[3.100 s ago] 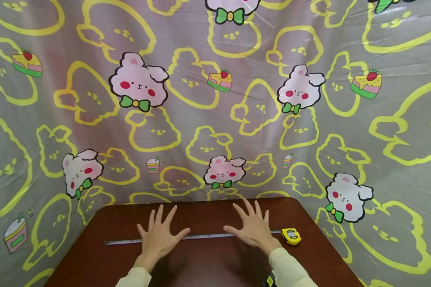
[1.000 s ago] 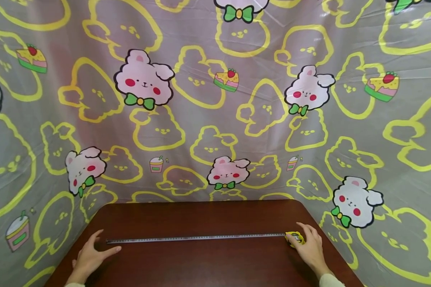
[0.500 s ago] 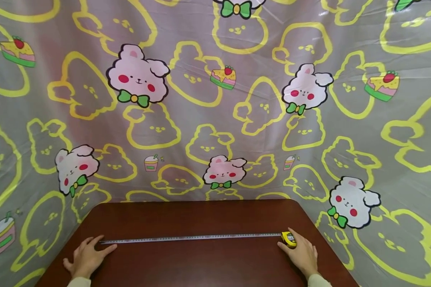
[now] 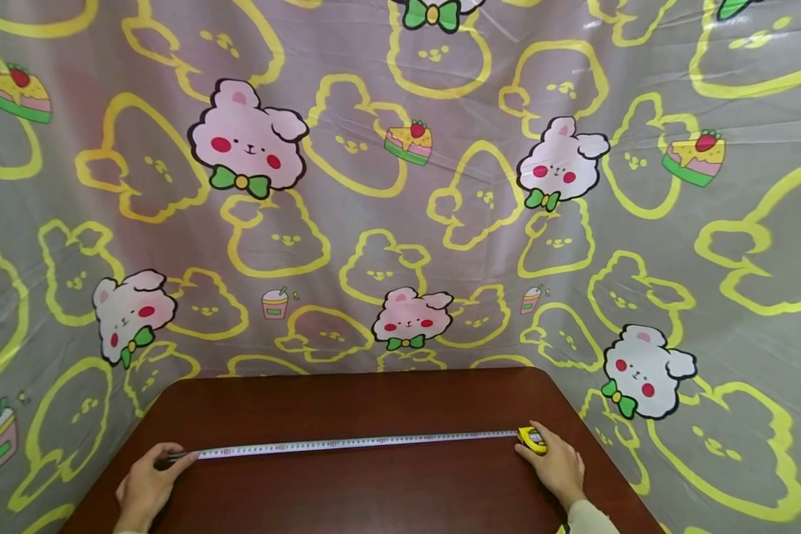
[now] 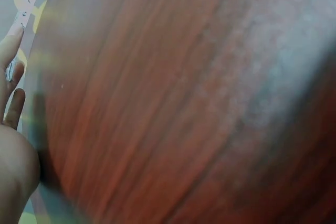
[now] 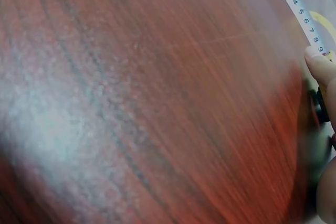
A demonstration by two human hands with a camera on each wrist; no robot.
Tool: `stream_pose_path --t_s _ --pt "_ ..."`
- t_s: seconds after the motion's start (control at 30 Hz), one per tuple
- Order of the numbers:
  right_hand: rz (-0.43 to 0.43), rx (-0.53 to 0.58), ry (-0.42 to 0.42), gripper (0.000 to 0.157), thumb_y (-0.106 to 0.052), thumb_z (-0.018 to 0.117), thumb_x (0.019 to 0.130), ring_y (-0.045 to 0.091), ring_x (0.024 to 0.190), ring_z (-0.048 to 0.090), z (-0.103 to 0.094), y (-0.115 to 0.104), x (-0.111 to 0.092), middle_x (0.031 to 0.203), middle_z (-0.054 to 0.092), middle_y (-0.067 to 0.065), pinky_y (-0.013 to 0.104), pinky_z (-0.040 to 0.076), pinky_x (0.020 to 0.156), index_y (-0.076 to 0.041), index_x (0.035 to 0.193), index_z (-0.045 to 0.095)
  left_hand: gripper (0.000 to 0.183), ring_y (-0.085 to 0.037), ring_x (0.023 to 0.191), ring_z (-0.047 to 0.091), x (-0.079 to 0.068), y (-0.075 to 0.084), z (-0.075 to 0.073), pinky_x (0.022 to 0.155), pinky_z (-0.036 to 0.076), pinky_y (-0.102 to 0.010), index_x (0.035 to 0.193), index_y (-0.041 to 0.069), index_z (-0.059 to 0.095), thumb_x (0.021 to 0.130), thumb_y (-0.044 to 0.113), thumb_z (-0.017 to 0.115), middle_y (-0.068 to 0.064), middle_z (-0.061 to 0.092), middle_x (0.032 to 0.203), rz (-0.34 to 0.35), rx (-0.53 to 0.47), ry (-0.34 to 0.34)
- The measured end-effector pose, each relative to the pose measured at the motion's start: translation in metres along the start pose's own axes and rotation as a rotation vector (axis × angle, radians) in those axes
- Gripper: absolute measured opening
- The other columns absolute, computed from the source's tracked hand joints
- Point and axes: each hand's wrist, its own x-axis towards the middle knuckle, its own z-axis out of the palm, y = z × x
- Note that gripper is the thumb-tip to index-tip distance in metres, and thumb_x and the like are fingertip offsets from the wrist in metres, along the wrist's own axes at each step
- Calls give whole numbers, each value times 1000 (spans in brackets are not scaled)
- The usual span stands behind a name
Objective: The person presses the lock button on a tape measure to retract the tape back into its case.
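A yellow tape measure point(image 4: 532, 440) lies at the right of the brown table, its white blade point(image 4: 347, 444) drawn out in a long straight line to the left. My right hand point(image 4: 558, 463) grips the case between thumb and fingers. At the blade's far end, my left hand point(image 4: 147, 482) pinches the tip between thumb and fingers. In the left wrist view, the blade point(image 5: 26, 6) runs up from the fingers at the left edge. The right wrist view catches the thumb point(image 6: 320, 66) beside the numbered blade point(image 6: 299, 11), with most of the case cut off.
The dark red-brown table point(image 4: 374, 489) has rounded far corners. Behind and on both sides hangs a grey curtain point(image 4: 360, 297) printed with rabbits, cakes and drinks, close to the table's edges.
Both hands, earlier spread above the tape, have moved apart to its two ends. The right hand has taken hold of the case, and the left hand has closed on the blade's tip.
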Motion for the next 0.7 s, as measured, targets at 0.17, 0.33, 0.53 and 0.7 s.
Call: stream_pose_path --t_s 0.17,0.33,0.53,0.7 --pt "-2 16 -24 76 -52 79 88 54 126 49 -5 -1 1 145 53 27 77 17 104 -13 149 53 39 -46 106 58 1 0 -2 92 25 -67 99 7 68 90 44 79 -20 70 106 27 21 -12" --pt "5 44 -36 78 -53 79 87 55 126 48 -7 -1 2 144 53 29 76 16 104 -12 149 53 47 -48 107 57 2 -1 -5 93 23 -69 102 5 65 92 50 76 -23 67 109 27 34 -68" --pt "-16 62 -18 75 -44 82 87 53 122 52 -8 0 3 141 54 31 74 23 101 -11 148 54 46 -50 109 57 -1 0 -5 91 27 -67 105 5 63 93 48 76 -27 65 114 39 48 -63" --pt "-30 73 -15 74 -39 82 88 49 119 55 -14 -3 5 139 53 33 65 38 90 -8 148 52 45 -50 110 56 -4 3 -6 88 34 -64 107 5 61 94 46 76 -30 62 120 25 21 -34"
